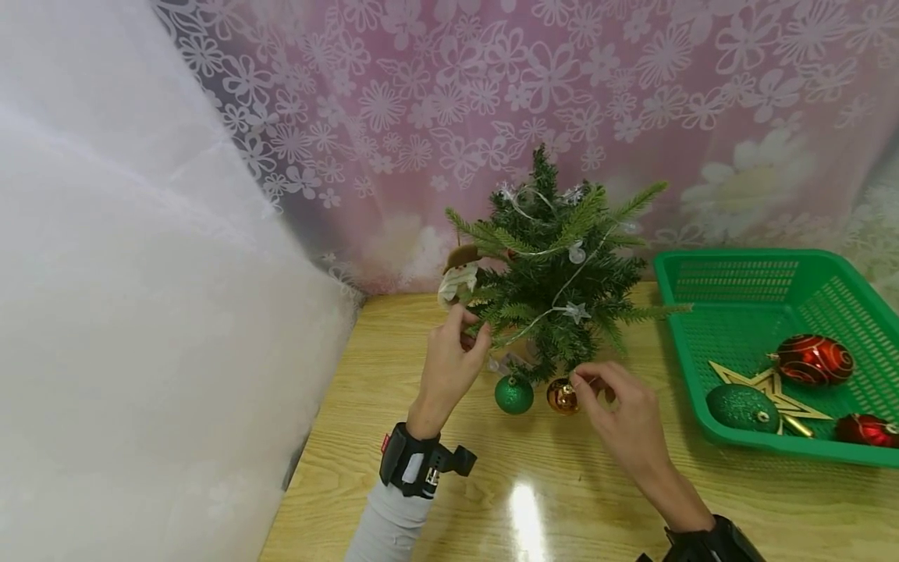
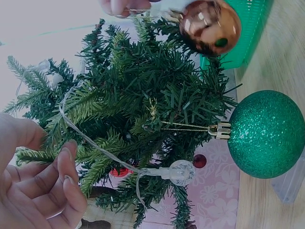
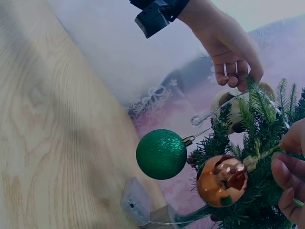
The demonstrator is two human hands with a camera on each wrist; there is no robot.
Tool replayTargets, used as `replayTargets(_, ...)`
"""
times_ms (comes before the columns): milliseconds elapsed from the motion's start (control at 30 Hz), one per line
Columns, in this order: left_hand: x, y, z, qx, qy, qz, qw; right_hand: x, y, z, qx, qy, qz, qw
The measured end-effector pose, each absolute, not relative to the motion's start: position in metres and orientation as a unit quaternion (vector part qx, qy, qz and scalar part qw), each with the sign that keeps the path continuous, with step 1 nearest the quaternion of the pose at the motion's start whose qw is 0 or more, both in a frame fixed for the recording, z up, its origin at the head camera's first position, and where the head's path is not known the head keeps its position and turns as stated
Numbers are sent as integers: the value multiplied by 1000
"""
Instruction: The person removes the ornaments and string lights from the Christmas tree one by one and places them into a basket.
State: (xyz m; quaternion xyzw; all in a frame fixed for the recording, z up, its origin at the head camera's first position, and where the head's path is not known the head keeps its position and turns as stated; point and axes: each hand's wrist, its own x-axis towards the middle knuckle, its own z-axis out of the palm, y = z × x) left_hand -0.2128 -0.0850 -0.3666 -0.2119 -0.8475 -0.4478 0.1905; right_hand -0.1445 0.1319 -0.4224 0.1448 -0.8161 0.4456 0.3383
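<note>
On the wooden table [image 1: 435,468], head view: one small artificial tree [image 1: 558,265] stands against the flowered curtain [image 1: 562,78]. Left hand [image 1: 449,363] is at the tree's lower left side, fingers curled around a branch tip just below one brown-capped doll ornament [image 1: 458,277]. Right hand [image 1: 618,410] is at the tree's base on the right, thumb and forefinger pinched on the hanging loop of one gold ball [image 1: 562,396]. One green glitter ball [image 1: 513,394] hangs just beside the gold one, to its left. One light string with star-shaped bulbs [image 1: 576,312] winds through the branches. To the right, well apart from the tree, one green basket [image 1: 843,273] holds two red balls [image 1: 812,359], one green ball [image 1: 742,407] and one gold star [image 1: 769,386].

Left wrist view: left hand [image 2: 33,191] has its fingers bent against a branch and the clear light wire [image 2: 95,145]; whether they clamp the branch cannot be told from here. One green glitter ball [image 2: 267,133] hangs from a gold thread; one gold ball [image 2: 209,24] sits at the frame top, fingertips beside it.

Right wrist view: right hand [image 3: 290,176] grips the gold thread of the gold ball [image 3: 222,180], which hangs among low branches. Green glitter ball [image 3: 161,154] hangs just left of it, not touching. One clear battery box [image 3: 136,205] lies on the table below. Left hand [image 3: 233,52] pinches a branch tip above.
</note>
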Motion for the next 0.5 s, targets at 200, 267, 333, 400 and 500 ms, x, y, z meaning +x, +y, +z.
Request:
replayTargets(200,-214,-85,-369,-212,-847,-449,192,-141,134,-419,156,-805,461,340)
replayTargets(267,-213,-85,-368,-210,-847,-449,192,-140,136,-419,145,-804,470,333)
replayTargets(333,-213,-85,-369,-209,-847,-450,191,-138,139,-420,136,-802,479,330)
replayTargets(400,-213,-85,-368,-207,-848,-450,189,-137,143,-421,121,-803,479,333)
replayTargets(500,-213,-85,-368,-206,-847,-453,188,-136,150,-423,110,-802,472,349)
